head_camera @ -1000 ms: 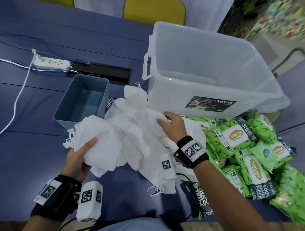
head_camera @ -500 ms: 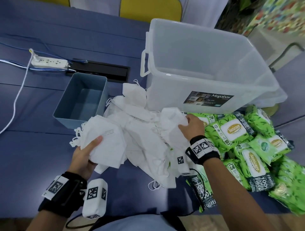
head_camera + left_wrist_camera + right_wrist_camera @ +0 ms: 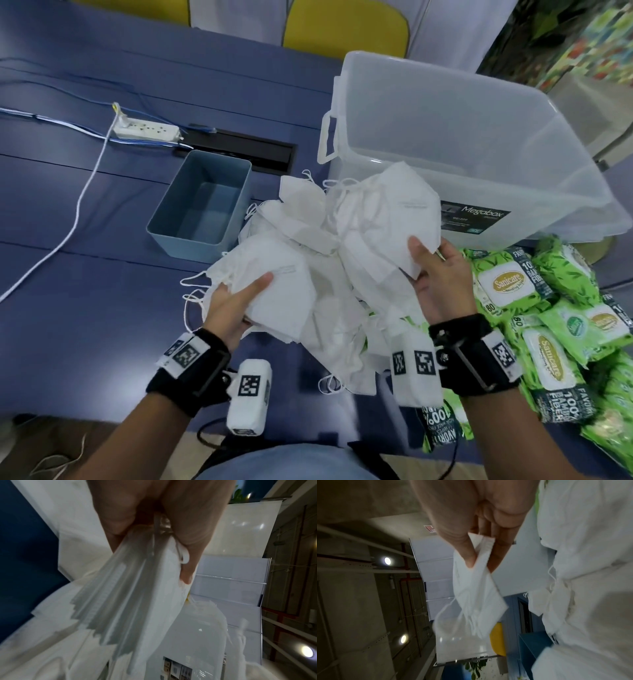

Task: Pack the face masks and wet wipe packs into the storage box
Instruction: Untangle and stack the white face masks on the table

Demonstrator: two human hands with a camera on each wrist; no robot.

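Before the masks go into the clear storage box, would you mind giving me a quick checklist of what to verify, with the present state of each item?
1. Left hand grip on the stack of masks: thumb on top, fingers beneath, edges fanned in the left wrist view. Ok.
2. Right hand grip on the single mask: pinched at one edge between thumb and fingers. Ok.
3. Storage box open, no lid on. Ok.
4. Box interior free of contents: looks empty, though the floor is partly hidden. Ok.
5. Ear loops free of the loose mask pile: cannot tell.
6. Wet wipe packs packed: not ok, still on the table.
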